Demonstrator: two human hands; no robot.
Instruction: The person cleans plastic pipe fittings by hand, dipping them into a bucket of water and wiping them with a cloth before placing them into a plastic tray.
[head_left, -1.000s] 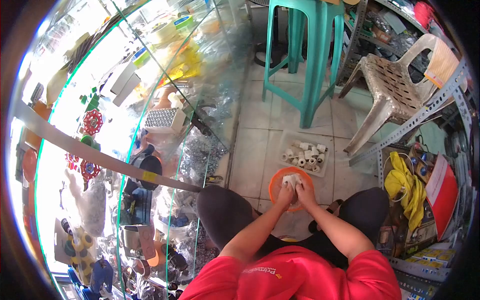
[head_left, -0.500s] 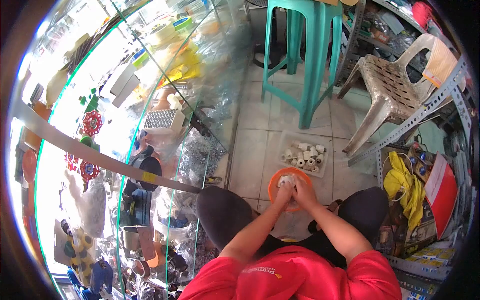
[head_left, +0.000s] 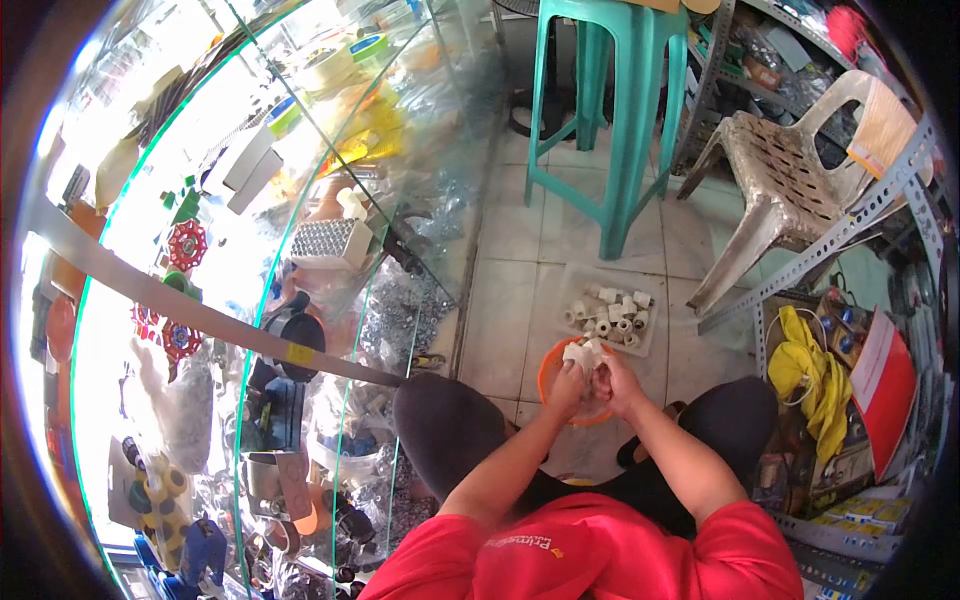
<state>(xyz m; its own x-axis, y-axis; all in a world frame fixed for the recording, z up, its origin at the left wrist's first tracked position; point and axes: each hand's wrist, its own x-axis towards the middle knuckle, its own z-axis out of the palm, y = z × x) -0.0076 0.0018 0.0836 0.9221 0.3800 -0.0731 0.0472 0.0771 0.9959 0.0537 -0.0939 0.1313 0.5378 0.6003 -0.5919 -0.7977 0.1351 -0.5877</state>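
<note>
Head view: left hand (head_left: 566, 391) closed on a white piece (head_left: 578, 353), thumb side up, most of the fingers lost beneath it. Right hand (head_left: 622, 386) brought in close beside, fingers bent toward the same spot; cannot tell whether it clamps the piece, something else, or only touches. White piece sits at the fingertips, above an orange basin (head_left: 547, 382); its lower part is covered by the hands, its exact shape is washed out by glare, and one piece or two is hard to say. Basin's rim shows mostly at the left and lower edge, the contents largely screened by both hands.

Just beyond the basin, a clear tray (head_left: 652, 335) on the floor tiles (head_left: 508, 315), with white fittings (head_left: 606, 308) in a loose heap, overlapping, too small to count surely; near edge of the tray close to the basin, touching or apart unclear.

Green stool (head_left: 618, 150) farther off, top cut by the frame edge. Glass case (head_left: 340, 420) along the left, goods behind reflections, many unreadable. Red shirt (head_left: 560, 555) cut off below, its lettering too blurred to read fully; corners of the view lost to dark lens edge
</note>
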